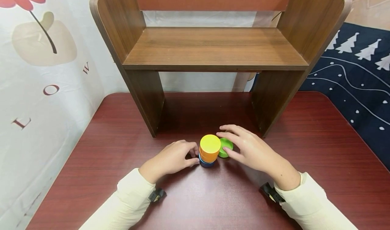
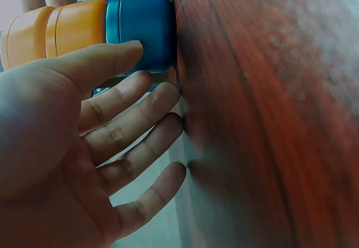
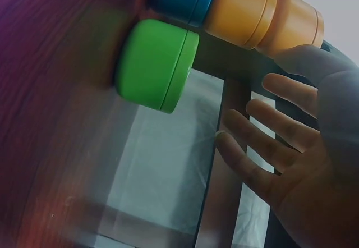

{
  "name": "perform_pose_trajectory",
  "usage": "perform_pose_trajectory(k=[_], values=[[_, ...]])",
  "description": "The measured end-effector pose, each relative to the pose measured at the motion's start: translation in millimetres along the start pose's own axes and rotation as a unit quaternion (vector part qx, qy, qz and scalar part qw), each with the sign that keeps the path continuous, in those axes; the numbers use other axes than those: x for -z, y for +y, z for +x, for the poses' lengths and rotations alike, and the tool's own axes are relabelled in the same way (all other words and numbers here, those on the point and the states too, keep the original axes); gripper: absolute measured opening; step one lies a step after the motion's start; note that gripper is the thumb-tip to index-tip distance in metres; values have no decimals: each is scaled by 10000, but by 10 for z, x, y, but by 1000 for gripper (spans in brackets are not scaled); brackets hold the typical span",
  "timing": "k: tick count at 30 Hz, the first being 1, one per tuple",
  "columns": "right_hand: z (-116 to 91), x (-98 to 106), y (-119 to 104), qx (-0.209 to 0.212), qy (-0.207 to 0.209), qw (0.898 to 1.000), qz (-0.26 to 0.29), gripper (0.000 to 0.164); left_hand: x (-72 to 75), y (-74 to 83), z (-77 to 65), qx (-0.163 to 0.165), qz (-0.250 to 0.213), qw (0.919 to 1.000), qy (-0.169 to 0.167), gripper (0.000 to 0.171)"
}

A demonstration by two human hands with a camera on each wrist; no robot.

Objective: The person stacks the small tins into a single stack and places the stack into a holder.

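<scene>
Three rounded cup-shaped pieces stand stacked on the table: a blue one (image 1: 207,163) at the bottom, an orange one (image 2: 81,26) above it and another orange one (image 3: 294,21) with a yellow top (image 1: 210,144). To the stack's right sits a green cup-shaped piece (image 1: 226,148), apart from my fingers in the right wrist view. My left hand (image 1: 174,158) is at the stack's left side, thumb and forefinger by the blue piece with fingers loosely bent; contact is hard to tell. My right hand (image 1: 248,149) hovers over the green piece with fingers spread, its thumb near the upper orange piece.
A wooden shelf unit (image 1: 213,48) stands on the dark red table (image 1: 91,162) behind the stack, its side panels reaching down near both hands. Printed cloths hang on the left (image 1: 61,98) and right (image 1: 359,81). A dark strap device (image 1: 156,194) is on the left wrist.
</scene>
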State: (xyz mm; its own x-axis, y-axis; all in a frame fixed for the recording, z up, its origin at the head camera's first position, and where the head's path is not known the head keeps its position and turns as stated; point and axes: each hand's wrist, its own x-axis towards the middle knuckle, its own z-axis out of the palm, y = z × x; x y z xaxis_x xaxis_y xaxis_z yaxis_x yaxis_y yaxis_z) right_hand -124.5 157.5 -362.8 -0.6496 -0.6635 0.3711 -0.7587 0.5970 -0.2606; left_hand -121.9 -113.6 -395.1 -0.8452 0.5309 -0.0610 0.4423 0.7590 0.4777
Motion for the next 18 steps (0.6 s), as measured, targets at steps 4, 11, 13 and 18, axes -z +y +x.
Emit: perform_pose_trajectory(k=[4,11,13,18], values=[[4,-10,15,-17,-61,10000,-5,40,0,-3,1,8,-18,10000,-10,17],[11,-22,35,-78,-220,9997,-3,39,-3,-7,4,34,-39,10000,-29,17],[12,-29,45,-106,-262,9996,7,39,-6,-9,6,43,-42,10000,-34,17],[7,-53,72,-156,-340,9993,19,39,-11,-14,10,54,-43,10000,-38,17]])
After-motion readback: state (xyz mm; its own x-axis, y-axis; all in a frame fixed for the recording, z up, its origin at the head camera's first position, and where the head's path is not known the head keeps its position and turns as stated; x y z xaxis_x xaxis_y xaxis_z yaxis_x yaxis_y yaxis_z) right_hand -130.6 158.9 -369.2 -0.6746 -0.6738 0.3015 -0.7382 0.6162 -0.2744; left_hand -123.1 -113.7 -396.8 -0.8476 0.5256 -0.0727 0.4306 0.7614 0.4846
